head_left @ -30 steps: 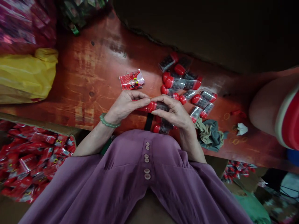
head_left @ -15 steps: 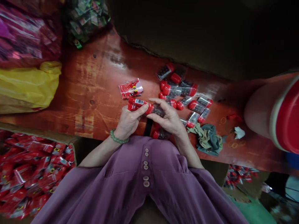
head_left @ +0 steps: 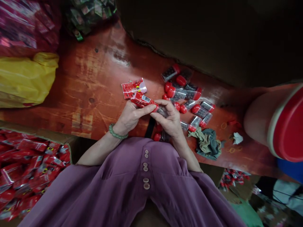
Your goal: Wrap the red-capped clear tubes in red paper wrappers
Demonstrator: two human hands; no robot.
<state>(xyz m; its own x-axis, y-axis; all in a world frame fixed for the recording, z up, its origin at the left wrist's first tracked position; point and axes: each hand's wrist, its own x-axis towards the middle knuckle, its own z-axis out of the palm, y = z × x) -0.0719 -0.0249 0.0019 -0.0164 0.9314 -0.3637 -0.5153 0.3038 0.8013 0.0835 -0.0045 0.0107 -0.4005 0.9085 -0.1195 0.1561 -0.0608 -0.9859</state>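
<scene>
My left hand (head_left: pixel 132 115) is closed on a red printed packet (head_left: pixel 143 99) with a barcode label, its thumb pressed along the packet's lower end. My right hand (head_left: pixel 169 116) is wrapped round a clear bottle with dark contents (head_left: pixel 162 111); its red end meets the packet between my two hands. Whether that end is inside the packet, I cannot tell. Just beyond my left hand, a flat red packet (head_left: pixel 132 88) lies on the table. Several clear bottles with red caps (head_left: pixel 177 93) lie in a loose group beyond and right of my right hand.
The reddish table (head_left: pixel 80 82) has a crumpled cloth (head_left: pixel 208 143) on its right, near a bucket with a red lid (head_left: pixel 286 126). A yellow bag (head_left: pixel 26 82) sits at left. Below it, a carton (head_left: pixel 72 146) holds many red packets. A dark panel (head_left: pixel 201 37) stands behind.
The held packet has tilted more, its barcode end shifting slightly right. Both hands keep their hold. The whole view has moved a little.
</scene>
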